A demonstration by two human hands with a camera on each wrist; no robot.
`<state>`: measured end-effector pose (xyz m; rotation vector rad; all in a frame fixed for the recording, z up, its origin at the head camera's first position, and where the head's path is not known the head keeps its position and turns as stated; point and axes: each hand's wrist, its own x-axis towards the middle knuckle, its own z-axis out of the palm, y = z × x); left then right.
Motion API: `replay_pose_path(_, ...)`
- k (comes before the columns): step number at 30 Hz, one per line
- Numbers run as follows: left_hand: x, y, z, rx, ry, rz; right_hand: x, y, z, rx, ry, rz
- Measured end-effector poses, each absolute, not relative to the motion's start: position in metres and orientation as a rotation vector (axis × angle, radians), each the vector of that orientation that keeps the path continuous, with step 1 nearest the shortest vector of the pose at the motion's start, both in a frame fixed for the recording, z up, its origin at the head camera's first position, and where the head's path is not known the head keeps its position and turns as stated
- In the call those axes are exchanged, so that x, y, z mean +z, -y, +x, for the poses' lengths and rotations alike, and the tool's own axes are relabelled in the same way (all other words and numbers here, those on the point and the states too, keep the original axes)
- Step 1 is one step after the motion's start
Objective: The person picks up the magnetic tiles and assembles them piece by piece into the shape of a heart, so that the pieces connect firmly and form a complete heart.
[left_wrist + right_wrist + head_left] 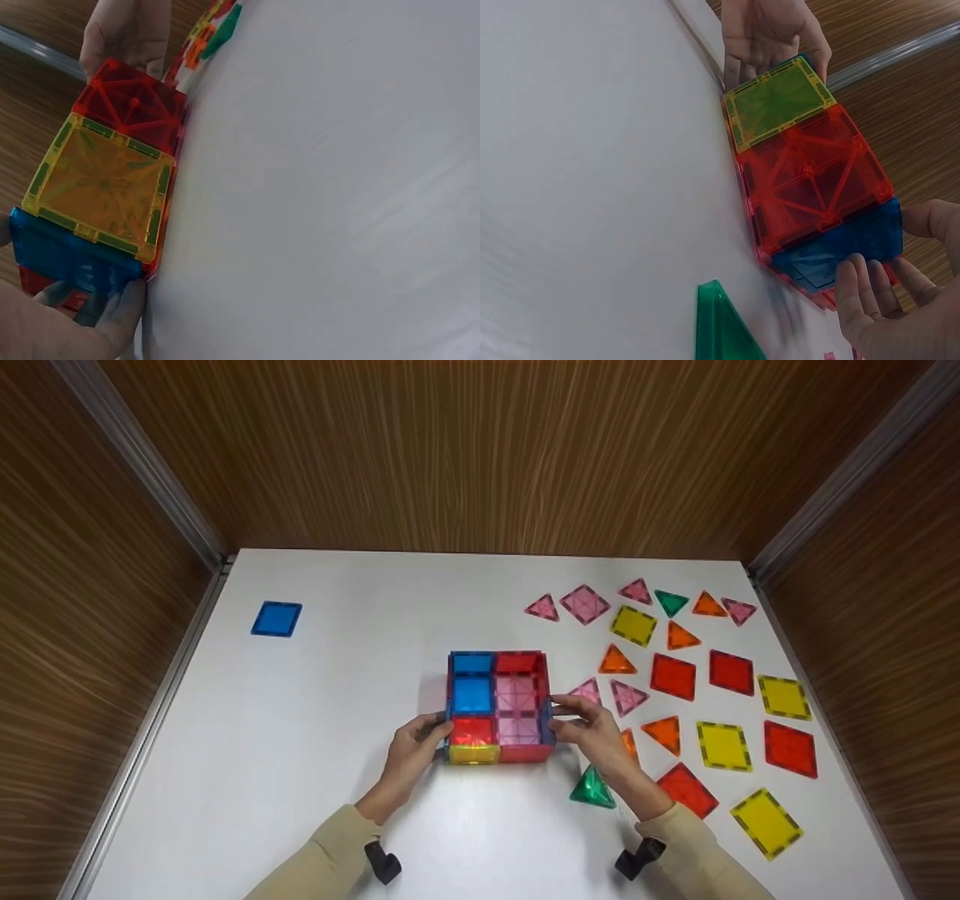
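An open-topped box of magnetic tiles (517,691) stands on the white table, with blue, red, pink and yellow squares joined together. At its near left corner, my left hand (409,750) grips a blue magnetic tile (75,251) of the side wall, thumb at the top edge and fingertips low outside. Opposite it, my right hand (596,739) pinches another blue magnetic tile (847,244) on the right wall. The front wall shows a yellow square (105,184) beside a red square (810,172). The fingers partly hide both blue tiles.
Loose square and triangular tiles spread over the right side, among them a red square (673,676) and a yellow square (723,746). A green pyramid-like piece (592,789) lies by the right forearm. One blue square (277,619) lies far left. Wood-grain panels (480,457) enclose the table.
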<state>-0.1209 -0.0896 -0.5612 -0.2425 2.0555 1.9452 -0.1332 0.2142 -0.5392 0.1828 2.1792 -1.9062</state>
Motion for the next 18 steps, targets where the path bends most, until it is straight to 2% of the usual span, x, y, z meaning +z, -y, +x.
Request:
replay_pose_path(5, -0.560, 0.092, -0.123, 1.921, -2.084, -0.233, -0.539, -0.213, -0.133, -1.899, -2.187, 0.184)
replay_pose_path(10, -0.559, 0.100, -0.130, 1.926, -2.192, -0.115, -0.538, -0.212, -0.135, -1.894, -2.185, 0.188)
replay_pose_path(18, -0.549, 0.134, -0.164, 1.779, -2.504, 0.073, -0.537, -0.213, -0.135, -1.916, -2.178, 0.198)
